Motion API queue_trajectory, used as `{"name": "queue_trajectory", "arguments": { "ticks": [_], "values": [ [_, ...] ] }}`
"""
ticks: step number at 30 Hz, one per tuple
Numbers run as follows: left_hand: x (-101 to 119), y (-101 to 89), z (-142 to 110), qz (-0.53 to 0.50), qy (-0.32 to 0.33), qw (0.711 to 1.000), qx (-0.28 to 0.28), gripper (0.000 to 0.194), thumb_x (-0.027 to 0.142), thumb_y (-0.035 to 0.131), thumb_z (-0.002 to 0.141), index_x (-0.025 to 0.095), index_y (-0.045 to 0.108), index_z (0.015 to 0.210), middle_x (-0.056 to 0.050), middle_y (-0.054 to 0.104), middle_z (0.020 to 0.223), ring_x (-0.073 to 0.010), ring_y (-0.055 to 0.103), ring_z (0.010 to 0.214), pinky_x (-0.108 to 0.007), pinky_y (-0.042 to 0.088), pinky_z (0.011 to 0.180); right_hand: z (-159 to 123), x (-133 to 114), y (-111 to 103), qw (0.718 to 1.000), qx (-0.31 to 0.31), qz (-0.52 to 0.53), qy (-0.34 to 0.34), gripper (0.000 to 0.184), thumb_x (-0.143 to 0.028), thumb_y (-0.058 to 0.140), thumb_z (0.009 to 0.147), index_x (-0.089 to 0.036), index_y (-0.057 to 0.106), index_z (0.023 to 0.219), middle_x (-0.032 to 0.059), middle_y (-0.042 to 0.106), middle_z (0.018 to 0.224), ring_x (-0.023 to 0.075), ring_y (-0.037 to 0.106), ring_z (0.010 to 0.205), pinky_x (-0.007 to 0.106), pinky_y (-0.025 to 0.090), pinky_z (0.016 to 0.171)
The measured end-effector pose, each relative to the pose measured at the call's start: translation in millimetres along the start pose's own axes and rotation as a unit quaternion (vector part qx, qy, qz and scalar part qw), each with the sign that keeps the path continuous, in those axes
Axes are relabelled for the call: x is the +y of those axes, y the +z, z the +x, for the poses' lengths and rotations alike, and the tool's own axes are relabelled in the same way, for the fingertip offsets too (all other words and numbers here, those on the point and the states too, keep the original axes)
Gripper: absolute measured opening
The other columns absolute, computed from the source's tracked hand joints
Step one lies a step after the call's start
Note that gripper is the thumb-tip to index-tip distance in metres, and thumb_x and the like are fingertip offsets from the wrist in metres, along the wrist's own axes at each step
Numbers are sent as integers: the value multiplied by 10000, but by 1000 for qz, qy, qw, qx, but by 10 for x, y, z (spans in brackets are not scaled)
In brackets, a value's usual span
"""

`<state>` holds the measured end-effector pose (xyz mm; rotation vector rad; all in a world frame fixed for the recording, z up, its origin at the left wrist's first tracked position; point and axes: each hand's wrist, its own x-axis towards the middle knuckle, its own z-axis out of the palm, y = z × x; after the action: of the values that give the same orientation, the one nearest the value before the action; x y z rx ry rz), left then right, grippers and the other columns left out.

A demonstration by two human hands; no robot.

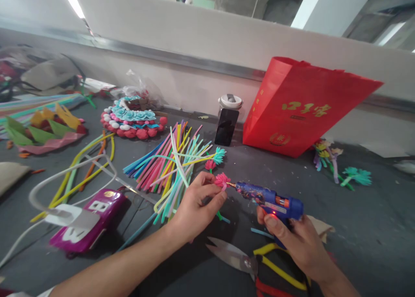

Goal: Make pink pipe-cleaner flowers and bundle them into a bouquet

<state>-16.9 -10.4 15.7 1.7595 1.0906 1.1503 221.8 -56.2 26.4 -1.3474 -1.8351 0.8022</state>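
My left hand (199,206) pinches a pink pipe-cleaner flower (222,180) between thumb and fingers. My right hand (295,241) is wrapped round the handle of a blue hot glue gun (266,198), whose small red light glows. The gun's metal nozzle points left and meets or nearly meets the right side of the flower; I cannot tell if they touch. Just behind, a teal pipe-cleaner flower (219,155) and a dark pink one (210,164) lie at the edge of a pile of coloured pipe cleaners (162,158). Below my hands are scissors (240,258) with yellow and red handles, blades apart.
A purple power strip (112,204) with a white plug and cable lies at left. A red paper bag (304,106), a phone (226,127) and a lidded cup (230,100) stand behind. Decorated headpieces (136,119) sit back left; more pipe-cleaner flowers (356,176) lie at right.
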Motion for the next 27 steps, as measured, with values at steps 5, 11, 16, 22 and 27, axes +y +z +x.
{"name": "queue_trajectory", "arguments": {
  "ticks": [5, 11, 16, 22, 27],
  "values": [
    [6, 4, -4, -2, -2, 1000, -2, 256, 280, 582, 904, 155, 660, 695, -61, 522, 975, -163, 537, 944, -269, 436, 828, -11, 18, -3, 1000, -13, -5, -9, 284, -428, 505, 948, -213, 676, 879, 25, 696, 797, 171, 640, 712, 233, 526, 666],
    [19, 1, -10, 3, 4, 1000, -4, 255, 268, 580, 902, 157, 646, 682, -59, 524, 967, -157, 539, 931, -264, 439, 818, -6, 22, -1, 1000, -14, -16, -5, 282, -425, 503, 949, -207, 669, 883, 33, 692, 806, 181, 640, 730, 245, 526, 666],
    [13, 3, -2, 7, 7, 1000, -4, 256, 264, 581, 900, 156, 648, 677, -61, 528, 976, -158, 539, 932, -267, 443, 819, 11, -3, 1, 1000, -11, -18, -19, 272, -420, 510, 946, -214, 664, 856, 17, 685, 771, 167, 635, 700, 228, 527, 652],
    [30, 3, 4, 11, 7, 1000, -5, 252, 256, 578, 896, 156, 649, 676, -60, 531, 963, -156, 542, 915, -265, 443, 806, -1, 4, 1, 1000, -6, -26, -5, 298, -435, 510, 941, -200, 671, 852, 31, 688, 775, 181, 633, 701, 242, 527, 640],
    [26, -7, 1, 8, -1, 1000, -5, 260, 262, 581, 893, 155, 648, 665, -61, 527, 965, -158, 546, 917, -264, 442, 804, 21, -20, 9, 1000, -8, -26, -10, 320, -446, 499, 944, -193, 657, 827, 30, 669, 740, 176, 618, 674, 242, 526, 629]
  ]
}}
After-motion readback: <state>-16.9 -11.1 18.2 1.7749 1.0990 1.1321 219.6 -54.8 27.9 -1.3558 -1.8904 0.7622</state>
